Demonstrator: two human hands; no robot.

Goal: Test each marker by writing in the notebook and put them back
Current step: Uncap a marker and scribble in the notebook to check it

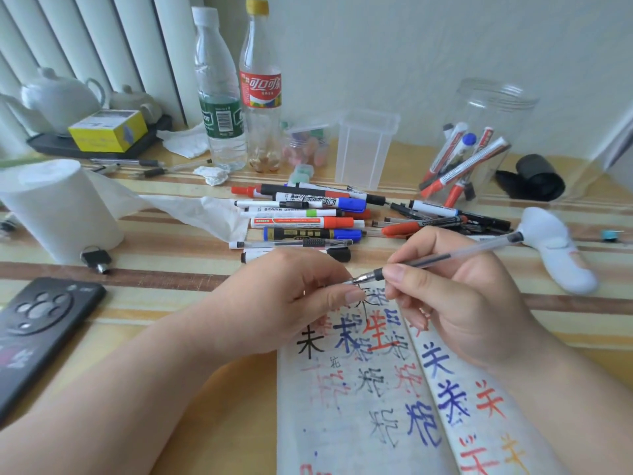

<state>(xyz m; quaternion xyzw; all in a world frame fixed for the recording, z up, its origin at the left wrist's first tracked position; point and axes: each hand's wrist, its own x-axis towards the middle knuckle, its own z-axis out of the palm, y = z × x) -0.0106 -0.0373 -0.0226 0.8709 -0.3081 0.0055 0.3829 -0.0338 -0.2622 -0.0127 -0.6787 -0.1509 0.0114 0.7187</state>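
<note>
Head view: the right hand point(462, 303) is holding a clear-barrelled pen point(462, 252) between thumb and forefinger. Its grip is closing narrowly around the dark collar just behind the metal tip. The pen is slanting, its tip pointing toward 8 o'clock and its back end toward 2 o'clock. The tip is sitting above the top edge of the open notebook point(342, 423); whether it is touching the paper is not clear. The notebook is lying on the striped table point(154, 293) at 6 o'clock from the hands, its pages showing black, blue and red characters.

The left hand point(284, 299) is sitting at 9 o'clock from the pen tip, fingers curled, thumb tip just beside the metal tip; I cannot tell whether its grip is pinching anything.

A heap of markers point(308, 222) is lying at 12 o'clock from the hands. A clear jar point(489, 108) at 2 o'clock is holding several more, leaning inside. A black phone point(41, 320) is lying at 8 o'clock and a paper roll point(58, 207) is standing at 10 o'clock.
</note>
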